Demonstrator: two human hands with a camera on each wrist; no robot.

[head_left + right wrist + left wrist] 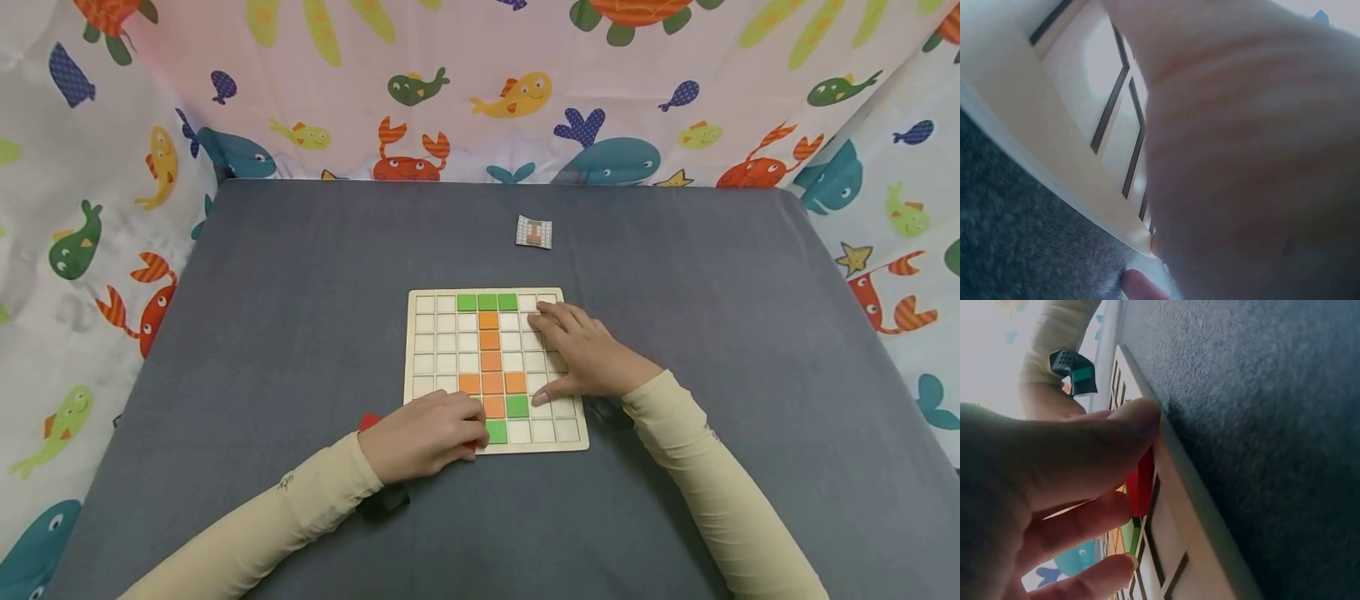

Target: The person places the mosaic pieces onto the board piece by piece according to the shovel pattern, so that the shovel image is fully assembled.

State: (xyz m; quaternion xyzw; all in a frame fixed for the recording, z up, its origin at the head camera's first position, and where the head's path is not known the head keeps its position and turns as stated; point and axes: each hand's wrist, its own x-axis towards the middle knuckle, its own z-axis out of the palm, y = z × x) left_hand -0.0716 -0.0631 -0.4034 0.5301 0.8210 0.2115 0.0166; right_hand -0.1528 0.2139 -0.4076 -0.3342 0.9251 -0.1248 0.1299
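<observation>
A wooden grid board (424, 343) lies on the table, with green tiles (487, 302) along its far row and orange tiles (491, 361) down a middle column. More green tiles sit near its front edge. At that front edge my left hand (427, 435) pinches a red tile (1141, 481) between thumb and fingers, low against the board. The fingers hide most of this tile in the head view. My right hand (592, 354) rests on the board's right side, fingers and thumb spread, holding nothing. In the right wrist view the hand (1254, 137) covers much of the board.
Another red piece (369, 421) shows left of the board, partly behind the left hand. A small card with a printed grid pattern (534, 232) lies beyond the board on the grey tabletop (315, 275). A curtain with sea animals (480, 150) surrounds the table.
</observation>
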